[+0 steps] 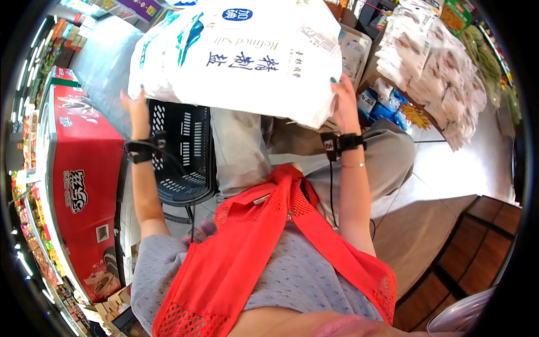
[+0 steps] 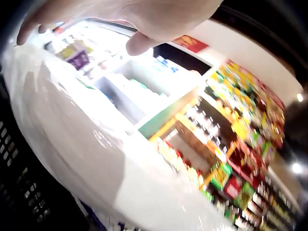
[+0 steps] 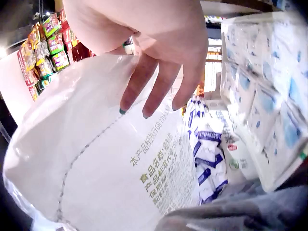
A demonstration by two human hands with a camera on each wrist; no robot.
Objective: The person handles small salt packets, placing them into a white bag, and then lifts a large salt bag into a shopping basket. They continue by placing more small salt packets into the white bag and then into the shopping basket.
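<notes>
A large white bag [image 1: 247, 56] printed "Refined Salt" lies across the top of the head view, above the person's lap. At its lower left corner is the left hand [image 1: 136, 112], fingertips at the bag's edge; in the left wrist view this hand [image 2: 163, 17] has its thumb apart from the plastic. The right hand [image 1: 345, 106] grips the right corner. In the right wrist view, this hand's [image 3: 154, 43] fingers lie bent over the bag [image 3: 101, 144] beside a stitched seam, thumb hidden.
A black basket [image 1: 193, 157] stands below the bag's left part, near a red freezer [image 1: 84, 185]. White packets [image 1: 426, 73] are piled at right, beside blue packets [image 1: 387, 106]. The right wrist view shows stacked white-and-blue packs [image 3: 269, 86]. Stocked shelves line the left.
</notes>
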